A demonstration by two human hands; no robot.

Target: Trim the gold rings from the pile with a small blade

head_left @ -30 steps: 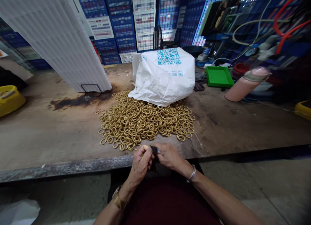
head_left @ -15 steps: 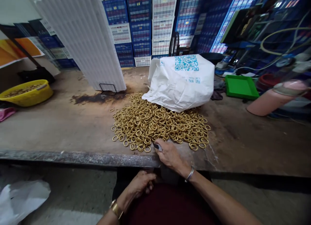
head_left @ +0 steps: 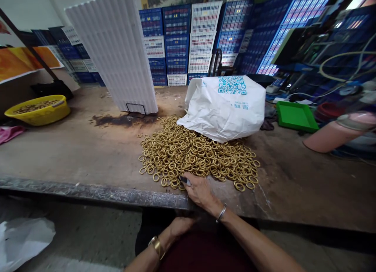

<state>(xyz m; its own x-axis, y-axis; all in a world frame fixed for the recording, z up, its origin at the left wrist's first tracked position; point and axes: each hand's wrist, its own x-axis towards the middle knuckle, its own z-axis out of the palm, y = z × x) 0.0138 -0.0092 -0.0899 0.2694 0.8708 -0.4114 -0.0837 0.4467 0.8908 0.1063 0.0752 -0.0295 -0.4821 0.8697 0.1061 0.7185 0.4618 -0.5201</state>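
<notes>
A wide heap of gold-coloured rings (head_left: 194, 154) lies on the wooden table (head_left: 88, 154), partly under a white printed sack (head_left: 226, 111). At the heap's front edge, my right hand (head_left: 201, 191) holds a small dark and grey tool (head_left: 185, 181) between thumb and fingers, its tip beside the nearest rings. My left hand (head_left: 182, 226) is below the table's front edge, close to my lap; its fingers are turned away and blurred, so what they hold cannot be seen.
A yellow basin (head_left: 38, 111) with rings stands far left. A white corrugated panel (head_left: 117, 53) leans behind the heap, in a wire stand (head_left: 136, 109). To the right are a green tray (head_left: 296, 116) and a pink bottle (head_left: 337, 133). Stacked crates (head_left: 176, 41) line the back.
The view has shifted, so the table scene sits slightly lower and further right. My right hand with the tool has moved left along the heap's edge. My left hand has turned, hiding its fingers.
</notes>
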